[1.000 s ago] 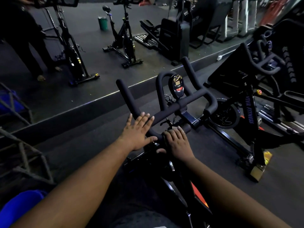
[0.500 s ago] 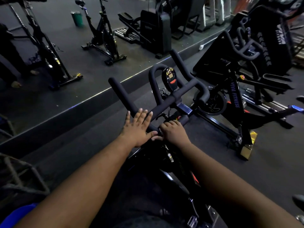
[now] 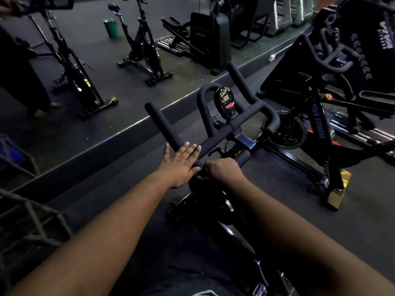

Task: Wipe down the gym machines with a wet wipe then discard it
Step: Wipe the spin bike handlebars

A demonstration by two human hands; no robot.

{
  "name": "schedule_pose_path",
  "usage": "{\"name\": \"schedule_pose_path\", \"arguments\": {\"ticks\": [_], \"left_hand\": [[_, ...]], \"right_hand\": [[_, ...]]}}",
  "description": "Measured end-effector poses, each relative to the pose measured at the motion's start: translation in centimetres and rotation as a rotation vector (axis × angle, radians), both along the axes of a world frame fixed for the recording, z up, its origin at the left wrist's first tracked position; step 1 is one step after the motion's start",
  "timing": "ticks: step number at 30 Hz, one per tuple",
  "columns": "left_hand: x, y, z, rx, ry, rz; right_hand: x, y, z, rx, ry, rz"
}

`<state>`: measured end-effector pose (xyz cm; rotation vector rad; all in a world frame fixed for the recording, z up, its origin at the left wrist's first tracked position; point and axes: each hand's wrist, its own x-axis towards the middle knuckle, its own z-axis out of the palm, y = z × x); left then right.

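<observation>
Nearest, forearms: both reach forward from the bottom edge, bare, converging on the near end of the spin bike's handlebar (image 3: 215,139).
Left hand (image 3: 178,163): flat, fingers straight and together, palm down on the padded bar where the left horn meets the crossbar; thumb points toward the other hand.
Right hand (image 3: 224,168): fingers curled over into a fist, knuckles up, just beside the left thumb, at the bar's near stub. What it grips is hidden under the fingers; cannot tell whether it closes on the bar or on something else.
Wet wipe: not visible; if held, either hand covers it.
Bike frame below hands: dark, mostly lost in shadow; small orange accent shows beside the right wrist.
Console (image 3: 226,101): oval, small screen with orange patch beneath, standing upright between the inner loop and the right horn of the bar.
Right, beyond: second bike (image 3: 318,127) with lettered frame, flywheel facing the bar end, yellow foot on the floor (image 3: 363,221).
Far right: another handlebar set before a dark machine.
Step edge: a raised platform (image 3: 85,116) runs diagonally behind the bar.
Platform, far: two more spin bikes, a green bin (image 3: 111,28) between them, a black stepper-type machine (image 3: 208,39).
Far left: a person's dark legs and shoes, partly cut off.
Left edge, near: grey metal rack, a blue patch behind it.
</observation>
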<state>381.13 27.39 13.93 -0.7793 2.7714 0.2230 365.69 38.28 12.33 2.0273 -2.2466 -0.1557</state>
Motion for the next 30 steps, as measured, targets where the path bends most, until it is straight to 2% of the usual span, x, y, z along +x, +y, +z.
{"name": "schedule_pose_path", "arguments": {"ticks": [2, 6, 8, 10, 12, 15, 19, 22, 23, 25, 27, 30], "left_hand": [[0.3, -0.4, 0.1, -0.021, -0.015, -0.016], [0.5, -0.2, -0.3, -0.049, -0.012, -0.029], [0.5, -0.3, -0.3, -0.095, -0.010, -0.051], [0.5, -1.1, 0.0, -0.182, -0.042, -0.115], [0.4, -2.5, 0.2, -0.270, -0.075, -0.181], [0.3, -5.0, 1.0, -0.385, -0.104, -0.246], [0.2, -6.6, 0.7, -0.509, -0.113, -0.381], [0.4, -6.9, 0.0, -0.501, -0.049, -0.426], [0.4, -7.2, -0.1, -0.508, -0.032, -0.447], [0.5, -8.3, 0.1, -0.547, -0.012, -0.531], [0.5, -9.4, 0.7, -0.590, -0.004, -0.616], [0.9, -11.9, 1.8, -0.626, 0.062, -0.603]], "right_hand": [[0.4, 0.8, -0.9, -0.128, 0.011, -0.044], [3.1, 5.2, -6.5, -0.420, 0.046, -0.088], [3.3, 5.1, -6.5, -0.480, 0.041, -0.085], [2.7, 2.6, -4.9, -0.462, 0.046, -0.119], [1.9, 0.3, -2.8, -0.368, -0.043, -0.170], [2.7, 0.5, -2.7, -0.320, -0.091, -0.220], [6.7, 3.3, -6.6, -0.417, 0.021, -0.320], [6.9, 1.0, -5.8, -0.419, 0.048, -0.422], [6.5, -0.1, -4.8, -0.394, 0.032, -0.452], [5.3, -1.7, -2.5, -0.203, -0.065, -0.484], [5.3, -2.0, -1.9, -0.119, -0.075, -0.512], [7.9, -0.7, -4.3, -0.320, -0.089, -0.580]]}}
